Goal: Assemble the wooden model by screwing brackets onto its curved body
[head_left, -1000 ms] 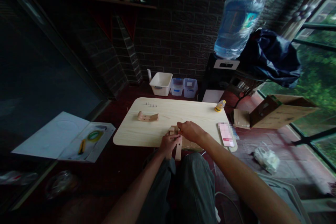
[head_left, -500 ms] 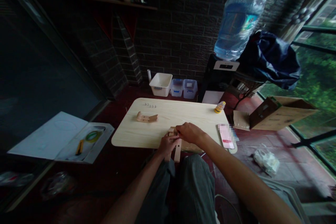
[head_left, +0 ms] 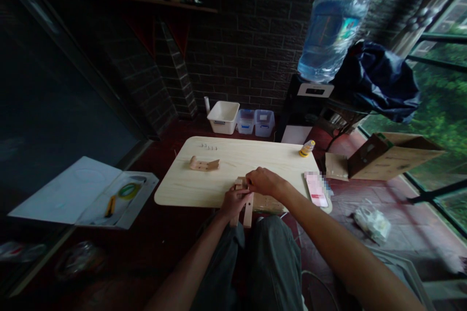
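Over the table's near edge, my left hand [head_left: 233, 201] is closed around a light wooden frame [head_left: 248, 214] with two bars pointing toward my knees. A dark hole shows in its right-hand bar. My right hand [head_left: 265, 181] is bent over the upper end of the frame, its fingers pinched together close to the left fingertips. What lies in that pinch is hidden. Farther left on the table rests a separate curved wooden piece [head_left: 205, 164] with small holes. Behind it several small metal screws or pins [head_left: 209, 147] are lined up in a row.
The pale table [head_left: 175, 189] also bears a yellow-capped bottle [head_left: 307, 148] and a pink phone-like object [head_left: 316, 189]. A brown board or box [head_left: 268, 203] sits by the near edge. Left is an open white case [head_left: 134, 204]; behind stand plastic bins [head_left: 223, 119] and a water dispenser [head_left: 314, 92].
The view has shifted slightly. Both hands stay at the wooden frame in nearly the same pose; the other things on the table have not moved.
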### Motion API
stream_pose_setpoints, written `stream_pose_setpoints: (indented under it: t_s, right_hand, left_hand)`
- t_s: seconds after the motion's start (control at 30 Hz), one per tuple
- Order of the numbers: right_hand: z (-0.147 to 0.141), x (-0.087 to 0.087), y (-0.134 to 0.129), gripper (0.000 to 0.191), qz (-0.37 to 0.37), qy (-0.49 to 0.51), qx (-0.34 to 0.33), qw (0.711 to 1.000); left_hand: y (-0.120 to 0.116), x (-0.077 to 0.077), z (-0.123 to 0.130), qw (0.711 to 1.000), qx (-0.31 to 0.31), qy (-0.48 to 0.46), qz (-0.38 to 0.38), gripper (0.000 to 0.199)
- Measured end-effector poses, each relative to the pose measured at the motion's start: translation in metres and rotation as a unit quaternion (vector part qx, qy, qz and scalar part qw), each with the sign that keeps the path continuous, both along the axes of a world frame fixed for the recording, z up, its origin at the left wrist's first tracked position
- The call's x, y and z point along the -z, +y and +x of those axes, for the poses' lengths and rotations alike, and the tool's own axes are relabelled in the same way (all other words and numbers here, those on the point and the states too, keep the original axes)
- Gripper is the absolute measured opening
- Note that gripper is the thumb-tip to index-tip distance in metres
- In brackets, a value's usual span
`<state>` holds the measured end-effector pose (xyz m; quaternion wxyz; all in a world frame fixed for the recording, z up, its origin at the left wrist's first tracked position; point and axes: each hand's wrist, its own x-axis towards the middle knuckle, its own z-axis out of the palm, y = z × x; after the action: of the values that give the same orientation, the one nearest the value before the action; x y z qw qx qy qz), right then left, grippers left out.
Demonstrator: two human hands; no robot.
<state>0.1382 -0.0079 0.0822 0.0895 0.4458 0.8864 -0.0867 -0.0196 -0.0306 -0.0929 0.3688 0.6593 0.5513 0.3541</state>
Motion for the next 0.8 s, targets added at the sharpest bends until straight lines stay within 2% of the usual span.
stream_pose_setpoints:
  t_s: [0.27,0.5,0.67,0.8]
  right_hand:
    - [-0.005,0.003,-0.002,0.03,-0.004,-0.02,0.017,1.0]
    - [-0.003,0.006,-0.003,0.03,0.013,-0.037,0.011,0.999]
    - [-0.001,0.014,-0.001,0.035,0.005,-0.026,0.038,0.999]
    - [0.002,0.012,-0.001,0.034,-0.001,-0.027,0.061,0.998]
  left_hand:
    - [0.0,0.002,0.002,0.999,-0.002,0.025,0.029,0.014]
    - [-0.001,-0.003,0.002,0.999,0.001,0.03,0.02,0.015]
    - [0.0,0.003,0.001,0.999,0.004,0.024,0.021,0.016]
    - [0.001,0.007,-0.002,1.0,0.015,0.014,0.006,0.021]
